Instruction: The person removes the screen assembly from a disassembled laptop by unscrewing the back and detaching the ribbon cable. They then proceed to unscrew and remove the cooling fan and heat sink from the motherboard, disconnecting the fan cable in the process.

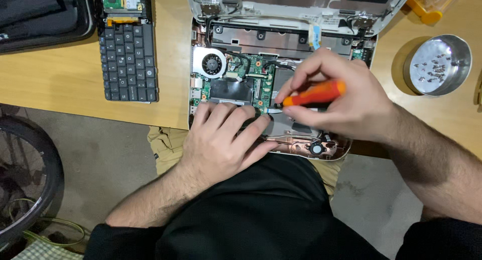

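Laptop [281,84] innards exposed; right hand [346,101] grips the orange screwdriver [314,94] closed-fisted, left hand [221,139] lies flat, empty, bracing—best keep the tip square.

The wooden table [60,89] carries an opened laptop [281,49], detached keyboard [128,59], metal screw bowl [454,41] and black case [45,16].

The person wore a black top with sleeves pushed up near the elbows, leaving both forearms bare. The left hand [221,139] and right hand [341,99] were bare, without gloves, rings or a watch. Khaki trousers with a pocket seam covered the lap.
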